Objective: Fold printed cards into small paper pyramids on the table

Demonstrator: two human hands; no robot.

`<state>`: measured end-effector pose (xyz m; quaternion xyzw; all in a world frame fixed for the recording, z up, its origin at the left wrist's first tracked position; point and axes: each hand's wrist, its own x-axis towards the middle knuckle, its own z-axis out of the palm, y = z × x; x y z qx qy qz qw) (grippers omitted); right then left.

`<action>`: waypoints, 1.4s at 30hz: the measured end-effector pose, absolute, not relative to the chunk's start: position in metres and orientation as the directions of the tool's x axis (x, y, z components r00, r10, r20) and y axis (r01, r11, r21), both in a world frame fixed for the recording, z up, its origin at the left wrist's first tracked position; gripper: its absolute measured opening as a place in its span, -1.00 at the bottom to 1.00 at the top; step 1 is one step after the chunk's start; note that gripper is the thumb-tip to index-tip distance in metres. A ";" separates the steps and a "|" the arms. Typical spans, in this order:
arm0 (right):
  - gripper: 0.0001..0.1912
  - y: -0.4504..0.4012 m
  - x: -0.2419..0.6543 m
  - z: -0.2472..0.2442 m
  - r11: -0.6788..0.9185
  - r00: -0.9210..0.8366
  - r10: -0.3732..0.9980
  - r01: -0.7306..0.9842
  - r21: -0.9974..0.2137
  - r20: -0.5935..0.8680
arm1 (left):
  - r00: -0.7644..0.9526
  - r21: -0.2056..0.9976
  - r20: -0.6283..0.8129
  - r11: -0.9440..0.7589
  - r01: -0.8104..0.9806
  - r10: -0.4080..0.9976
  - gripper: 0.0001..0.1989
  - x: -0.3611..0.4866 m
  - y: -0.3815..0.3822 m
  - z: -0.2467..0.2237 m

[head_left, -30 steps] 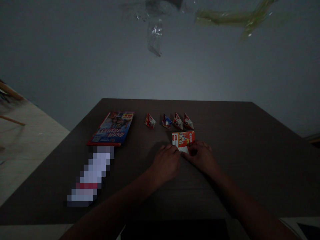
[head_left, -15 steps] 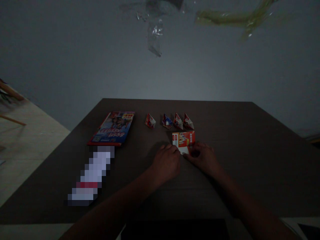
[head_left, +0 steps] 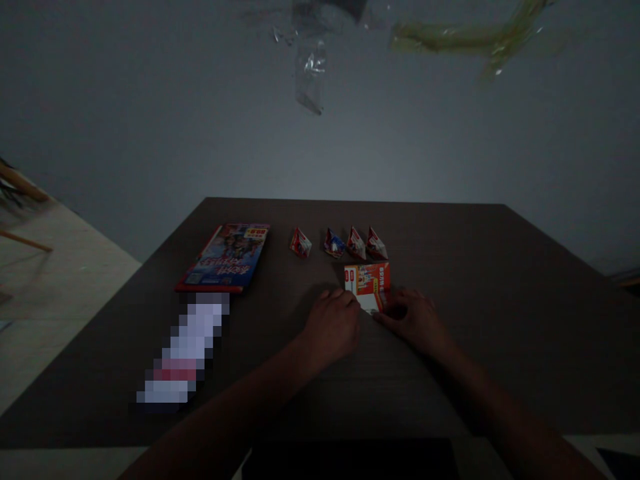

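Note:
A printed sheet of paper [head_left: 367,280] in red, orange and white lies on the table just beyond my hands. It looks folded into a small, nearly square piece. My left hand [head_left: 334,323] is closed with its fingers curled onto the lower left edge of the paper. At the lower right corner, my right hand [head_left: 416,321] has thumb and fingers bent around the paper's edge. The part under my fingers is hidden. Beyond the paper stand several small folded paper pieces, among them a blue one [head_left: 334,244] and a red and white one [head_left: 377,244].
On the left lies a blue and red printed booklet or stack of leaflets [head_left: 227,257]. A blurred-out pale oblong thing [head_left: 187,347] is in front of it. The dark table [head_left: 500,287] reaches back to a grey wall with tape on it.
My right hand has shifted slightly right and toward me along the paper's lower corner. My left hand and the other things stay in place.

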<state>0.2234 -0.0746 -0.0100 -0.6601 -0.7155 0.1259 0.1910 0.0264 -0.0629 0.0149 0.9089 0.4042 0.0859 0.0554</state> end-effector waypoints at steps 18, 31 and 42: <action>-0.83 -0.093 0.246 -0.005 0.076 -0.069 0.997 0.768 -0.635 0.036 | 0.703 0.145 0.106 -0.710 0.689 0.703 -0.77 0.024 -0.064 0.015; -0.68 -0.037 0.258 0.013 -0.073 -0.005 0.993 0.746 -0.662 -0.115 | 0.724 0.138 0.042 -0.722 0.678 0.688 -0.55 0.026 -0.077 0.021; -0.74 -0.014 0.253 -0.002 -0.009 -0.144 0.981 0.626 -0.780 -0.127 | 0.782 0.240 0.136 -0.786 0.569 0.608 -0.56 0.019 -0.051 0.013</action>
